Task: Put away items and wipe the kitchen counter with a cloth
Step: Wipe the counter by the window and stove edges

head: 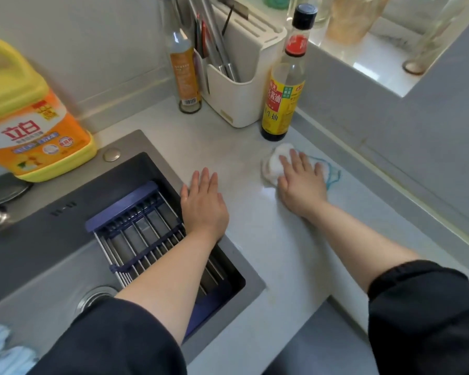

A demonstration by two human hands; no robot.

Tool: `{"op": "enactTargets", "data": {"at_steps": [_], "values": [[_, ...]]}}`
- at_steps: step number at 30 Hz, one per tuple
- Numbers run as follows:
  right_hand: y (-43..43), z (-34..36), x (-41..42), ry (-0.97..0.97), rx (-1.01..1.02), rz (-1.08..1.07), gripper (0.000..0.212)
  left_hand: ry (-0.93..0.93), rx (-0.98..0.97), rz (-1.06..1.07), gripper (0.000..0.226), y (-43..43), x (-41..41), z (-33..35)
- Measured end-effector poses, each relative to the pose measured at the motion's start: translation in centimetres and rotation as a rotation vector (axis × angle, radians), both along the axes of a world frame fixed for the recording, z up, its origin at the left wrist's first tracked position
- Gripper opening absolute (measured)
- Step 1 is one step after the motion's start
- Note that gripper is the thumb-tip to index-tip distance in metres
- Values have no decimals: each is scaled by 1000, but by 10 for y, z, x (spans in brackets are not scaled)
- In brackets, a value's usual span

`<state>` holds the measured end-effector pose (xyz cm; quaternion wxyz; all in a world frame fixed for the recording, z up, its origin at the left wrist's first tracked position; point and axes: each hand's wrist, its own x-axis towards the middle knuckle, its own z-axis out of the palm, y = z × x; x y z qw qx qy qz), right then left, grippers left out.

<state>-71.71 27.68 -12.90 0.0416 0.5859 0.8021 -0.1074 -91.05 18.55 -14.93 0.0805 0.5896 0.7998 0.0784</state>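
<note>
Right grip (301,180), fingers straight, presses the cloth (274,159) just in front of the soy sauce bottle (280,104); left grip (203,204) rests flat, empty, on the surface (255,239) left of it.

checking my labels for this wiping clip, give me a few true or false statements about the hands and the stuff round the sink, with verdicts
1. The right hand presses flat on the cloth on the counter. True.
2. The left hand holds the soy sauce bottle. False: it lies flat on the counter by the sink edge and holds nothing; the bottle stands upright just beyond the cloth.
3. The yellow detergent jug stands inside the sink basin. False: it stands outside the basin, on the ledge at its far left.
4. A blue-framed rack sits in the sink. True.
</note>
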Motion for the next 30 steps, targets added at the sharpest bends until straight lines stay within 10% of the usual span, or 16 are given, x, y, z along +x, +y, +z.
{"op": "enactTargets", "data": {"at_steps": [5, 13, 21, 30], "values": [[-87, -2, 28, 142, -5, 590, 61, -253, 192, 7, 52, -5, -4, -2], [-70, 6, -38, 105, -114, 430, 64, -575, 140, -8, 42, -3, -20, 14], [-190, -1, 45, 182, -48, 303, 73, -438, 116, -41, 45, -92, 15, 9], [-221, -1, 56, 57, -12, 658, 54, -533, 271, 395, 42, -158, 56, 25]]}}
